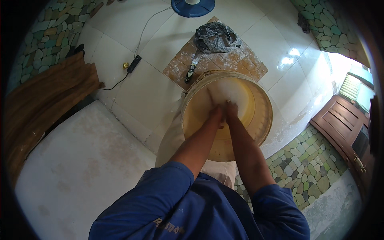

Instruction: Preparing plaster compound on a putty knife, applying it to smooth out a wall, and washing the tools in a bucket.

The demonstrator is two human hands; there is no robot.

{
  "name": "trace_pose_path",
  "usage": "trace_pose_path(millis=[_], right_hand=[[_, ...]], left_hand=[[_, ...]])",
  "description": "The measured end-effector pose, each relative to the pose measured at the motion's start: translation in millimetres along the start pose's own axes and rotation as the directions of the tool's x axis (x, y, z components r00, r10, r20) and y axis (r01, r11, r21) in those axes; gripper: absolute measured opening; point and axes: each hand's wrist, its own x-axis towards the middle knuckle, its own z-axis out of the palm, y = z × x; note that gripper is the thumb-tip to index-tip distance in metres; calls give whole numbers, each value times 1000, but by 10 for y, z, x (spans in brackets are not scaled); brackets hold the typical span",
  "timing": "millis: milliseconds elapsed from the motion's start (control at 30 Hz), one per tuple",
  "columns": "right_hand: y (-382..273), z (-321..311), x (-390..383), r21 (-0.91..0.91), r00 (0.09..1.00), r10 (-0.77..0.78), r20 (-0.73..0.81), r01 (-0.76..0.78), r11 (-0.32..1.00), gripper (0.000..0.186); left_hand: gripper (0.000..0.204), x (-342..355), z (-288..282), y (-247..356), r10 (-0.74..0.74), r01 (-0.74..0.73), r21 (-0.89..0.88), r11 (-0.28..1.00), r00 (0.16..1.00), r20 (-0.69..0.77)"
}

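A large round tub (265, 102) with a worn, tan-yellow wall stands close in front of me. White powdery material (224, 89) lies inside it. Both my forearms reach down into the tub. My left hand (217, 113) and my right hand (231, 110) are side by side over the white material, nearly touching, with their fingers drawn together. Whatever lies between the fingers is too small and shaded to name. Just beyond the rim, a putty knife (191, 71) with a dark handle rests on a brown, powder-dusted board (248, 64).
A crumpled black plastic bag (216, 38) lies on the board. Farther off stands a round blue base (193, 7), its cable running to a black power strip (134, 64). Brown wooden sheeting (52, 108) is at the left, a pale slab (84, 160) below it, a wooden door (340, 120) at the right.
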Motion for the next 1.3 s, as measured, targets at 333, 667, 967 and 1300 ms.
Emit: trace_pose_path(millis=[333,667,967,1300], right_hand=[[-956,434,-1694,58,759,-619,201,621,781,49],[-1097,436,-1299,-306,931,-362,54,360,881,42],[-1211,401,-1621,698,925,-102,366,-201,687,20],[-816,299,-1256,751,925,6,380,-312,582,16]], left_hand=[[55,234,-610,-219,311,-58,-575,816,882,354],[39,-139,-819,-82,544,-463,-399,791,831,114],[36,-399,-947,144,462,-398,-362,843,881,107],[22,-234,-764,-114,486,-315,-451,835,806,338]])
